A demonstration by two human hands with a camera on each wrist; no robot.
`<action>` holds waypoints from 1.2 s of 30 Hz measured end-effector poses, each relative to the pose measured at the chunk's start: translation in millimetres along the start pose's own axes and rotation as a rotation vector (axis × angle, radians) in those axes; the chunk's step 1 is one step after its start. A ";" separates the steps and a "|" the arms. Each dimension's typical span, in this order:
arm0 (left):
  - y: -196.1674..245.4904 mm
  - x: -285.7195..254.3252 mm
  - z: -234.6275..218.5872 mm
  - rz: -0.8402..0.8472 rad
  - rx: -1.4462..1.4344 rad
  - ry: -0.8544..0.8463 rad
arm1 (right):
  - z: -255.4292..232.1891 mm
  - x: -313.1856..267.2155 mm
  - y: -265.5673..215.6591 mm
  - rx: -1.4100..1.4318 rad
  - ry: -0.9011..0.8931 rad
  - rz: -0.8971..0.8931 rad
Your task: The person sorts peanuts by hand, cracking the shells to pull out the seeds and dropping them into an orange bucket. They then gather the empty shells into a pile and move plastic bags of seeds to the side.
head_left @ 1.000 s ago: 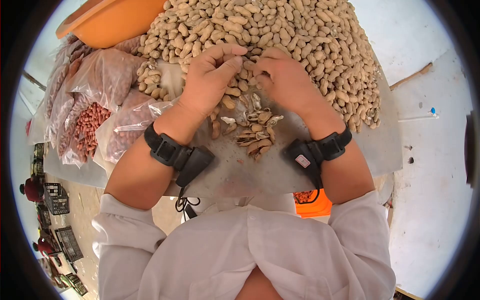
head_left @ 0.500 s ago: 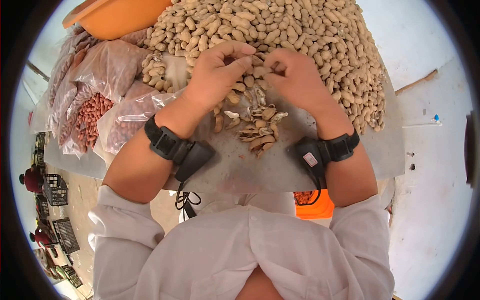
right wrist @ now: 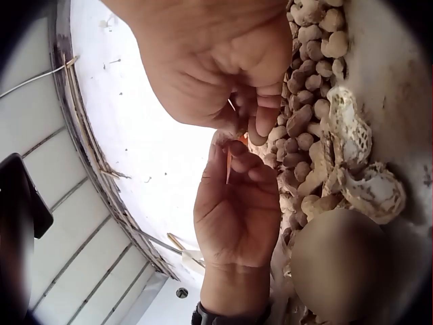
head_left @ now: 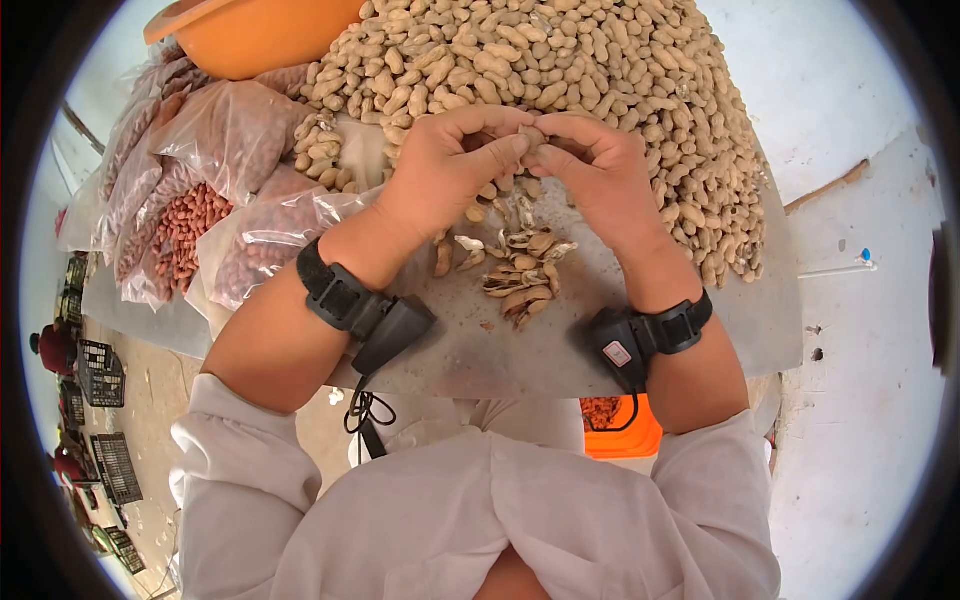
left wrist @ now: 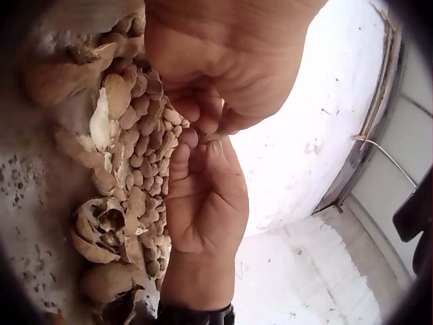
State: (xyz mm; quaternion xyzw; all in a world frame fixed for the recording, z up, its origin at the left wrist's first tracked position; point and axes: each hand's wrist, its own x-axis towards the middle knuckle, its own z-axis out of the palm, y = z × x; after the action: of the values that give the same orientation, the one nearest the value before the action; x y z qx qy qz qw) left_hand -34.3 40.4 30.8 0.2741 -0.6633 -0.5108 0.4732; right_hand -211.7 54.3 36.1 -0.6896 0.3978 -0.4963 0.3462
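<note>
Over the near edge of the peanut heap [head_left: 570, 60], my left hand [head_left: 435, 165] and right hand [head_left: 612, 180] meet at the fingertips. Between them they pinch one peanut [head_left: 533, 138] in its shell, mostly covered by fingers and thumbs. In the left wrist view, the thumb and curled fingers of the right hand [left wrist: 206, 203] come up against those of the left. The right wrist view shows the left hand [right wrist: 238, 210] from the palm side, its fingertips close against the right hand's. Just below the hands lie broken, split shells [head_left: 525, 275] on the grey tabletop [head_left: 470, 350].
Plastic bags of red kernels [head_left: 225, 140] fill the table's left side, one open with loose kernels [head_left: 190, 225]. An orange basin [head_left: 260, 40] stands behind them. Under the near edge sits an orange container [head_left: 630, 435]. Black crates [head_left: 100, 372] stand on the floor at left.
The right hand has moved from the heap to the left hand, closing the gap between them. Both hands now pinch the same peanut. The head view has shifted slightly.
</note>
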 end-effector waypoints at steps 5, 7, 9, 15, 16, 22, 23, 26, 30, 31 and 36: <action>1.5 -1.1 2.0 0.015 -0.040 0.024 | 1.4 -1.0 -0.6 0.112 0.043 0.025; -0.1 0.4 0.6 -0.054 -0.090 0.034 | 3.1 -1.8 -6.5 0.086 0.071 0.011; -1.1 0.9 0.4 -0.117 -0.117 0.036 | 4.4 -3.8 -10.1 0.016 0.093 -0.028; -2.3 0.4 -0.4 -0.152 -0.166 0.025 | 3.1 -3.8 -6.2 -0.036 0.080 -0.105; -2.5 0.4 -0.5 -0.141 -0.183 0.027 | 2.2 -2.7 -5.7 0.003 0.069 -0.099; 0.0 0.1 -2.3 -0.086 -0.091 -0.003 | 4.6 -4.0 -7.6 -0.089 0.099 -0.120; 0.2 -0.1 -2.9 -0.062 -0.027 -0.012 | 3.9 -4.2 -9.1 -0.139 0.093 -0.132; -1.6 0.1 -3.9 -0.075 -0.001 -0.020 | 1.7 -4.5 -14.9 -0.297 0.072 -0.166; 3.0 0.0 -5.8 -0.126 -0.002 -0.059 | 1.1 -5.0 -12.8 -0.322 0.059 -0.195; 2.4 0.4 -7.1 -0.128 -0.011 -0.070 | 0.9 -5.4 -14.0 -0.313 0.045 -0.174; -0.2 1.3 -7.7 -0.127 -0.022 -0.089 | 3.0 -6.7 -16.3 -0.362 0.053 -0.165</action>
State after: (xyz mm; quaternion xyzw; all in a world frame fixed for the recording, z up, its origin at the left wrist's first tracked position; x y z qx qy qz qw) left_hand -27.8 36.0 31.3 0.2874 -0.6594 -0.5587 0.4129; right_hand -206.8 67.8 46.8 -0.7574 0.4317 -0.4614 0.1643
